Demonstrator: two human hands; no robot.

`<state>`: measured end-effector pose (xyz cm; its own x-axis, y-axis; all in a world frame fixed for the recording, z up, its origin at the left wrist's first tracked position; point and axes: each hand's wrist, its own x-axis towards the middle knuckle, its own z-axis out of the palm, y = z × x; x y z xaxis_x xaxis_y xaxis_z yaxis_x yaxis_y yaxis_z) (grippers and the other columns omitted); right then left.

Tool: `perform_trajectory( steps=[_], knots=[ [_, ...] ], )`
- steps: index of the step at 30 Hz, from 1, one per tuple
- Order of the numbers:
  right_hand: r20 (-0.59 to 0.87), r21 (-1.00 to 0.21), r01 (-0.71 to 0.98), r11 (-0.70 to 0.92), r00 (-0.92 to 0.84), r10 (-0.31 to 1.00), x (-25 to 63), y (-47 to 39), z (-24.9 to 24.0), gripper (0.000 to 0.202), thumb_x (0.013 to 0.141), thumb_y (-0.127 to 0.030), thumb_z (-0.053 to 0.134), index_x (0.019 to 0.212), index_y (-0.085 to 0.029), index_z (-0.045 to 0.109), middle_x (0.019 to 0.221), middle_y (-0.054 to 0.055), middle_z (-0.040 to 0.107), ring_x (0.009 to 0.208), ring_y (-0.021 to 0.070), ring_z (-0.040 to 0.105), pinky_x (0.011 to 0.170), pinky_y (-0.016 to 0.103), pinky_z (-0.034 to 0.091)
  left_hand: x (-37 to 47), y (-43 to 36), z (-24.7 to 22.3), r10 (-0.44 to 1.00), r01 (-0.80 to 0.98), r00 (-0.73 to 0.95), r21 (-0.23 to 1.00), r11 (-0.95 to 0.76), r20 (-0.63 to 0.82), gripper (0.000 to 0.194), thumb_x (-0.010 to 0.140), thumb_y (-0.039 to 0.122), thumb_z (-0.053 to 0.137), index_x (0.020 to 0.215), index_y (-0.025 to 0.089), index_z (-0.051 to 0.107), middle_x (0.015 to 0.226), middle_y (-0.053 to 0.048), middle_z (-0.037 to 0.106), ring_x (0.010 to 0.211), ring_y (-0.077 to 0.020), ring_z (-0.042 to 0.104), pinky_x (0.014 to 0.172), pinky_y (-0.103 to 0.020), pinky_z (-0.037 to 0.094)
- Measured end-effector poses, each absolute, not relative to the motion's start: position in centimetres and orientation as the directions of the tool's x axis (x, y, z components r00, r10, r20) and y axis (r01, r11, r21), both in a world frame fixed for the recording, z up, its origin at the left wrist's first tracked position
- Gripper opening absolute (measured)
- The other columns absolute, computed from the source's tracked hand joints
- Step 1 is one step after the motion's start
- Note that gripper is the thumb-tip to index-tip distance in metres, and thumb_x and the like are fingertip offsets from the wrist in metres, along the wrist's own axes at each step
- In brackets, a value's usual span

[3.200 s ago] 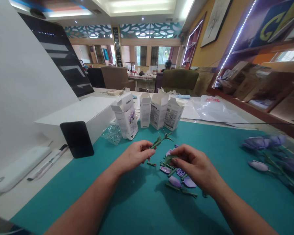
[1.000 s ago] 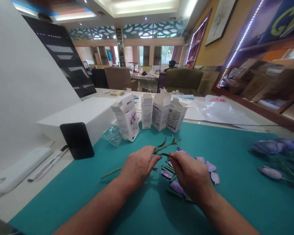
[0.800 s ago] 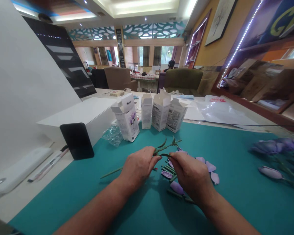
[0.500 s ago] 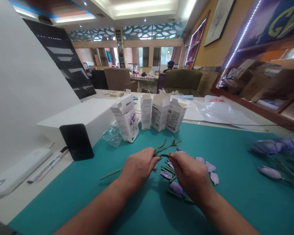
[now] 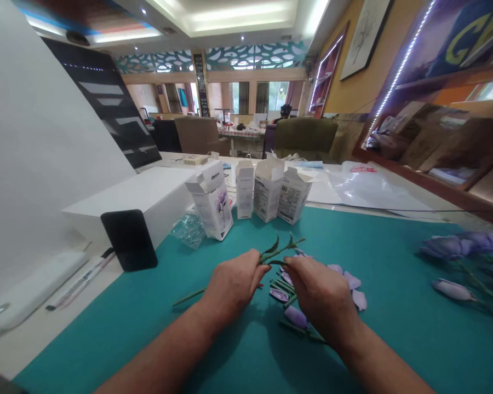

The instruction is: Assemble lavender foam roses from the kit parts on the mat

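My left hand (image 5: 235, 279) is closed round a green artificial flower stem (image 5: 277, 251), whose lower end pokes out to the left beneath the wrist. Small leaves branch off its upper end. Between finger and thumb, my right hand (image 5: 322, 290) pinches a dark green leaf (image 5: 276, 262) that reaches across to the left fingertips. Whether this leaf is joined to the stem is hidden by the fingers. Under and beside my right hand lie loose purple petals (image 5: 353, 280), a purple bud piece (image 5: 296, 317) and several short green stem pieces (image 5: 282, 285).
Several opened white cartons (image 5: 216, 202) stand along the back of the teal mat (image 5: 156, 334), with crumpled clear plastic (image 5: 189, 230) alongside. A black phone-like slab (image 5: 129, 239) leans against a white box at left. Finished-looking purple flowers (image 5: 447, 246) lie at right. A person (image 5: 285, 112) sits far behind.
The stem's lower end has shifted slightly to the right. Both hands keep nearly the same place and grip, and the view has tilted a little.
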<state>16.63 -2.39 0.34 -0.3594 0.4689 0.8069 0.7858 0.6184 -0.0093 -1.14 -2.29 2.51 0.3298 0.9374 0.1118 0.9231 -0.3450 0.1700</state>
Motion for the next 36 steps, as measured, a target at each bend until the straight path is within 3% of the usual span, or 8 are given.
perform_trajectory(
  steps=[7,12,16,21,25,27,31,36],
  knots=[
    [0.836,-0.024,0.761,0.648,-0.340,0.431,16.5,-2.2,0.3,0.021,0.093,-0.018,0.049,0.080,-0.018,0.064,0.071,0.003,0.070,0.058,0.0117,0.062,0.059,0.023,0.039,-1.1,-2.4,2.7,0.945,0.919,0.308,0.223,-0.326,0.113,0.026,0.098,0.036,0.034,0.087,0.019,0.051,0.083,-0.004,0.065,0.075,-0.0201,0.062,0.060,-0.027,0.038],
    [0.810,-0.072,0.725,0.685,-0.358,0.464,16.6,-1.7,-0.2,0.019,0.094,-0.021,0.048,0.089,-0.018,0.066,0.077,0.004,0.073,0.065,0.0129,0.066,0.062,0.022,0.044,-1.4,-2.4,2.9,0.964,0.882,0.239,0.389,-0.267,0.121,0.028,0.096,0.035,0.040,0.118,0.020,0.046,0.085,-0.003,0.069,0.078,-0.0222,0.065,0.063,-0.028,0.040],
    [0.766,-0.188,0.688,0.701,-0.343,0.543,16.6,-1.9,-0.1,0.020,0.094,-0.026,0.048,0.100,-0.017,0.065,0.089,0.005,0.075,0.078,0.0145,0.069,0.070,0.022,0.049,-1.7,-2.2,2.7,0.956,0.866,0.247,0.407,-0.291,0.157,0.031,0.095,0.036,0.040,0.121,0.022,0.047,0.097,-0.005,0.069,0.087,-0.0255,0.065,0.069,-0.031,0.041],
    [0.712,-0.416,0.645,0.641,-0.207,0.670,17.4,-2.3,1.7,0.026,0.094,-0.033,0.045,0.089,-0.019,0.066,0.081,0.006,0.073,0.071,0.0158,0.067,0.064,0.025,0.049,-2.5,-1.9,2.8,0.957,0.820,0.246,0.492,-0.291,0.156,0.033,0.093,0.041,0.039,0.116,0.020,0.048,0.080,-0.002,0.065,0.074,-0.0229,0.062,0.064,-0.030,0.039],
    [0.460,-0.805,0.421,0.418,-0.003,0.888,18.5,-1.5,3.0,0.031,0.089,-0.044,0.050,0.076,-0.019,0.064,0.064,0.002,0.065,0.055,0.0128,0.058,0.052,0.024,0.045,-2.8,-2.0,3.5,0.935,0.759,0.311,0.548,-0.352,0.170,0.026,0.092,0.042,0.036,0.091,0.020,0.051,0.074,-0.001,0.058,0.068,-0.0192,0.056,0.059,-0.027,0.036],
    [0.278,-0.936,0.215,0.279,-0.034,0.960,18.5,-1.0,3.0,0.033,0.080,-0.049,0.060,0.075,-0.018,0.066,0.061,0.001,0.063,0.053,0.0125,0.055,0.049,0.024,0.043,-2.8,-2.2,3.7,0.909,0.710,0.379,0.576,-0.405,0.172,0.027,0.091,0.042,0.036,0.080,0.020,0.048,0.072,0.000,0.055,0.066,-0.0173,0.053,0.058,-0.026,0.034],
    [0.120,-0.993,-0.036,0.114,-0.240,0.963,17.5,-0.7,2.4,0.034,0.064,-0.048,0.075,0.073,-0.016,0.068,0.062,0.000,0.061,0.055,0.0111,0.051,0.051,0.024,0.040,-2.5,-2.5,3.6,0.856,0.642,0.486,0.593,-0.485,0.175,0.032,0.093,0.042,0.034,0.075,0.020,0.047,0.070,0.000,0.053,0.066,-0.0155,0.052,0.059,-0.025,0.034],
    [0.108,-0.991,-0.109,0.080,-0.284,0.953,16.8,-1.3,2.0,0.035,0.065,-0.050,0.075,0.069,-0.016,0.064,0.058,-0.002,0.058,0.055,0.0102,0.049,0.053,0.024,0.038,-2.3,-2.7,2.9,0.815,0.641,0.548,0.533,-0.552,0.186,0.035,0.095,0.045,0.032,0.076,0.019,0.047,0.072,0.000,0.053,0.064,-0.0150,0.050,0.058,-0.025,0.032]
  ],
)
